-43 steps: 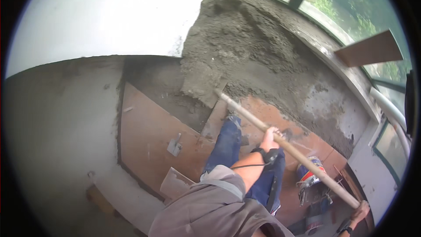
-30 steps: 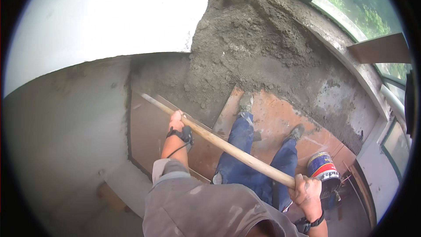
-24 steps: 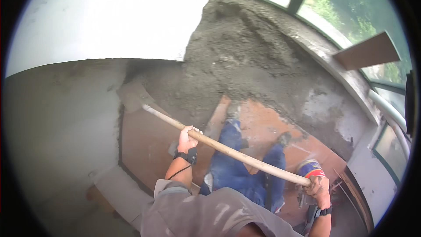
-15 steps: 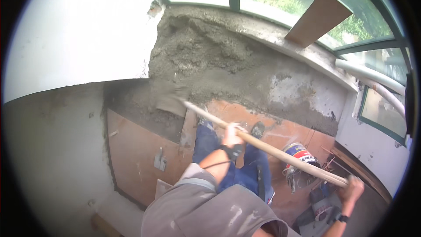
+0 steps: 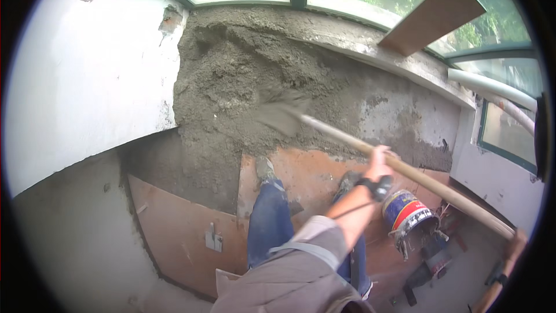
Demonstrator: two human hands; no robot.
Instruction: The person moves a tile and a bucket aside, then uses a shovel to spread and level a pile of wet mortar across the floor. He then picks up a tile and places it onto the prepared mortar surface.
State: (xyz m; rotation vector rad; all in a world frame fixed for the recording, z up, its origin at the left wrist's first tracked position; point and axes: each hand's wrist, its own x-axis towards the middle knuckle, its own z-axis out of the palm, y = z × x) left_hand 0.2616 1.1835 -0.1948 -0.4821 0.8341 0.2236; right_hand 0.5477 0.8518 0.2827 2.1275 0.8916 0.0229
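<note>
A shovel with a long wooden handle (image 5: 446,191) slants across the view, its blurred grey blade (image 5: 284,113) at the front of a heap of wet mortar (image 5: 226,69). Midway along the handle, my left hand (image 5: 379,164) is wrapped round the wood. My right hand (image 5: 514,244) is closed on the handle's butt end at the far right, partly dim near the rim. Between the blade and my legs, reddish tiles (image 5: 307,162) cover part of the floor.
A paint bucket (image 5: 408,211) lies tipped at my right, beside a dark power tool (image 5: 431,258). On the left tiles rests a notched trowel (image 5: 214,239). A brown board (image 5: 434,16) leans at the window, near white pipes (image 5: 492,88). A white wall (image 5: 104,75) stands left of the heap.
The shovel blade has swung rightward and farther forward, from the lower left edge onto the mortar heap. Both hands have moved right with the handle, and the view has shifted slightly.
</note>
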